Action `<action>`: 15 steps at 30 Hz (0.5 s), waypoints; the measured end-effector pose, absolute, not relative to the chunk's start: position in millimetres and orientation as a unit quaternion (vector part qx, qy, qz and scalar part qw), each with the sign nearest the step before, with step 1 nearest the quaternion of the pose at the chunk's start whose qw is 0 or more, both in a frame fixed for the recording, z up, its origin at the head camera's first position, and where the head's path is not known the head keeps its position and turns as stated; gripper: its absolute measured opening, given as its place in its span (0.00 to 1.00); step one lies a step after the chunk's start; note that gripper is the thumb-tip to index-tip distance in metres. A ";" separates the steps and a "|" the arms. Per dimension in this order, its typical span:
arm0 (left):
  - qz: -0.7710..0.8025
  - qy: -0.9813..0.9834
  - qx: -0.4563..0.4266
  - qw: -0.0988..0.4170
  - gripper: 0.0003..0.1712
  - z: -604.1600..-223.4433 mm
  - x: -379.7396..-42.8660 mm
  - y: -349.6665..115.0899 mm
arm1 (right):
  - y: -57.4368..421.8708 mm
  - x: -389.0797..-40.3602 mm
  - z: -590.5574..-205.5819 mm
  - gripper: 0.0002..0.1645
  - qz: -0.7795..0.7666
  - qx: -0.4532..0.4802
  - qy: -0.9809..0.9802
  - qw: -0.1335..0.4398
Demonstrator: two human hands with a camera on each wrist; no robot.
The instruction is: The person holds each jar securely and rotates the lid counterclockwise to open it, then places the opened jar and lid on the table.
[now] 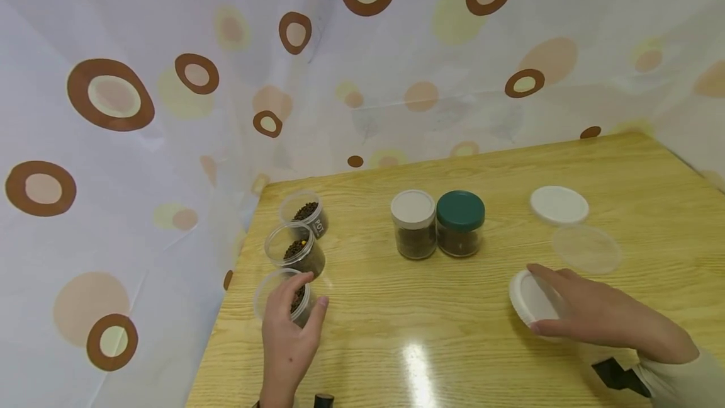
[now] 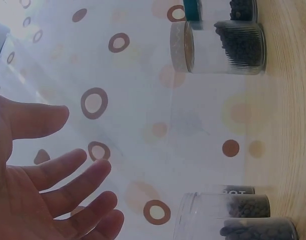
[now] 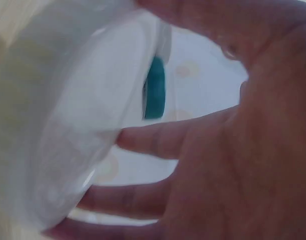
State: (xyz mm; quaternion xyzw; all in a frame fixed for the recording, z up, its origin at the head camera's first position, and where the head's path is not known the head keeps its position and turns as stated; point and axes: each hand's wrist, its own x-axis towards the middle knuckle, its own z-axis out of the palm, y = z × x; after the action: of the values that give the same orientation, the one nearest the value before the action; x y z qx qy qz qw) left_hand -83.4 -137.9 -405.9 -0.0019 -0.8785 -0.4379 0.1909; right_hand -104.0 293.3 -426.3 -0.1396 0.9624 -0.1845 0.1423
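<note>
One spotted sheet [image 1: 391, 124] hangs behind and along the sides of a wooden table [image 1: 368, 320]. The right hand [image 1: 595, 307] grips a white lid [image 1: 527, 298] by its rim, thumb on one side and fingers on the other, holding it tilted over the table's right side. The left hand [image 1: 291, 332], thumb and fingers apart, is at the nearest tub [image 1: 301, 316]; whether it touches cannot be told. A white-topped jar [image 1: 416, 241] and a green-topped jar [image 1: 457, 241] stand upright, side by side, near the middle. The middle tub [image 1: 313, 263] and far tub [image 1: 317, 225] line up beyond the nearest. At right, a clear disc [image 1: 587, 249] lies just beside a flat white lid [image 1: 559, 204]. Dark pellets [image 1: 294, 249] and a yellow speck [image 1: 303, 242] show inside the middle tub.
</note>
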 end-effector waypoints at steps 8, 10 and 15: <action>-0.433 -0.884 0.002 0.176 0.23 -408.2 -84.6 -136.0 | 326.1 -102.3 -437.8 0.64 -0.128 -0.070 0.975 0.168; -0.430 -0.887 0.002 0.167 0.23 -408.8 -84.8 -136.0 | 332.1 -102.0 -438.6 0.65 -0.121 -0.060 0.976 0.168; -0.425 -0.893 0.002 0.146 0.23 -409.9 -85.4 -136.4 | 345.7 -101.4 -441.0 0.65 -0.112 -0.044 0.977 0.174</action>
State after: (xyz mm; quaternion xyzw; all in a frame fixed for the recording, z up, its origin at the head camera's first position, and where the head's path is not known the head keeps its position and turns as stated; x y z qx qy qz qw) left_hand -85.4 -136.4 -409.9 0.0018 -0.8933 -0.4251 0.1459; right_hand -101.4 345.7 -441.0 -0.0435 0.9775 -0.1116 0.1737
